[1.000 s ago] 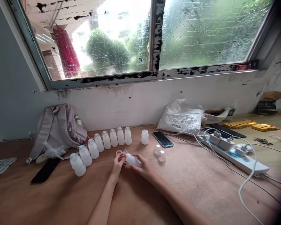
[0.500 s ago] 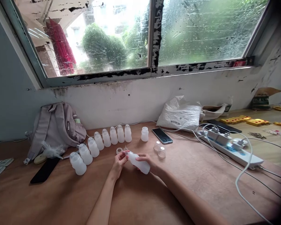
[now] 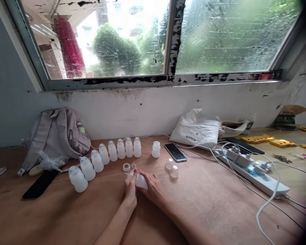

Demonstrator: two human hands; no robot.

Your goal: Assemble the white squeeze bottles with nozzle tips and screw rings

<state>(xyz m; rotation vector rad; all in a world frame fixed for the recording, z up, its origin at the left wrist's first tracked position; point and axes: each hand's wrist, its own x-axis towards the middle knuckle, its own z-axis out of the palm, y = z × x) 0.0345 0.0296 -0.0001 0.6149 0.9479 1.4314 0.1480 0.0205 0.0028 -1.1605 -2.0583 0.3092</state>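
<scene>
A frosted white baby bottle [image 3: 142,182] lies on its side between my hands, over the middle of the table. My left hand [image 3: 131,187] is closed around its left end, thumb on top; fingers cover that end. My right hand [image 3: 154,189] grips the bottle's body from the right. Just beyond them are a white ring [image 3: 126,167] and a small clear teat [image 3: 133,165]. Two clear round caps [image 3: 173,174] lie to the right. One bottle without a cover [image 3: 156,149] stands upright behind. A curved row of capped bottles [image 3: 97,161] stands at the left.
A grey backpack [image 3: 62,134] leans by the wall, near a black phone-like slab [image 3: 40,185]. A phone [image 3: 175,152] lies behind the caps. The silvery bag [image 3: 196,128] rests against the wall. At right, a power strip [image 3: 255,173] trails white cables.
My hands have drawn together around the bottle, which has turned and shows less of itself. The left hand now covers the end it was pinching. The camera view has shifted slightly.
</scene>
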